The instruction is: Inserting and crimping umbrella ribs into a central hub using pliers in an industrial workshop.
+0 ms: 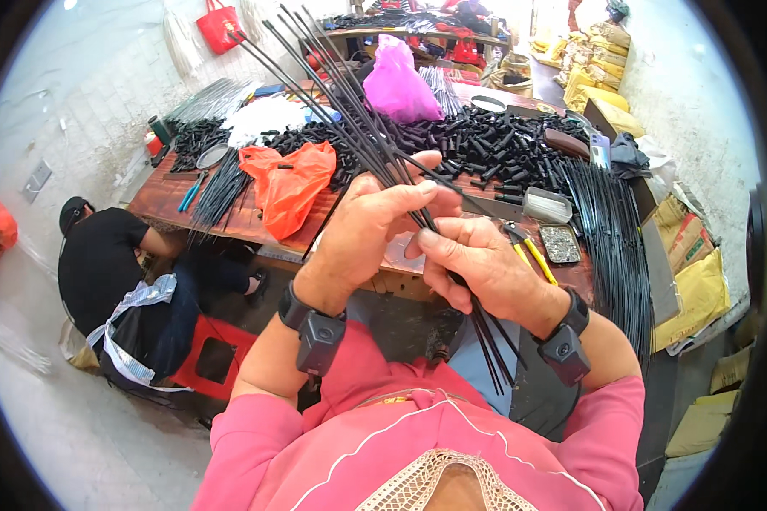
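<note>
A slanting bundle of long, thin black rods passes through both my hands over the near edge of the table. My left hand curls round its middle, fingers closed. Just below, my right hand pinches the rods between thumb and fingers, and their lower ends hang past it toward my lap. One rod crosses the bundle at an angle near my left fingers. Close to my right hand lie yellow-handled pliers and a small tray of tiny metal pieces. A black device is strapped to each wrist.
Heaps of short black cylindrical parts cover the reddish table. An orange plastic bag and more rods flank my hands. Behind stands a purple bag. At left, a person in black sits near a red stool.
</note>
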### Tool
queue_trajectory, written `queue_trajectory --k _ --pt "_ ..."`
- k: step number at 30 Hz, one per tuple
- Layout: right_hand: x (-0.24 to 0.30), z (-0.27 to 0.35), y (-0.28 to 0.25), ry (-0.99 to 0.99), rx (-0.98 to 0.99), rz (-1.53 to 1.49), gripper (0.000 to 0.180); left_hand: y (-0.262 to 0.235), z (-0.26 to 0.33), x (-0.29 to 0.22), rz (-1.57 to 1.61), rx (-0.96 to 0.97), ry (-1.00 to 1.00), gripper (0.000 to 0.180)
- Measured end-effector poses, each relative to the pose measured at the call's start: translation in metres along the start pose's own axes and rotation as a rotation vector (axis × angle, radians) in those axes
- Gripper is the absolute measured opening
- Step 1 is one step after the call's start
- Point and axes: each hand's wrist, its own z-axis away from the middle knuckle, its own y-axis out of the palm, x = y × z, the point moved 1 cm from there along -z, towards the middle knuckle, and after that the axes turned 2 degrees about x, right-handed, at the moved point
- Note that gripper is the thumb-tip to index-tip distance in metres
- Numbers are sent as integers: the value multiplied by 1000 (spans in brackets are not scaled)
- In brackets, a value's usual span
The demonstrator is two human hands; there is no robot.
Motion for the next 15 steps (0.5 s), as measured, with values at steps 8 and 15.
queue_trajectory --k 8,15 --pt "-7 -20 8 -44 -70 -180 37 -16 8 -8 -274 -127 -2 24" --pt "3 -25 21 -234 -346 258 23 -9 -7 -8 181 -11 67 33"
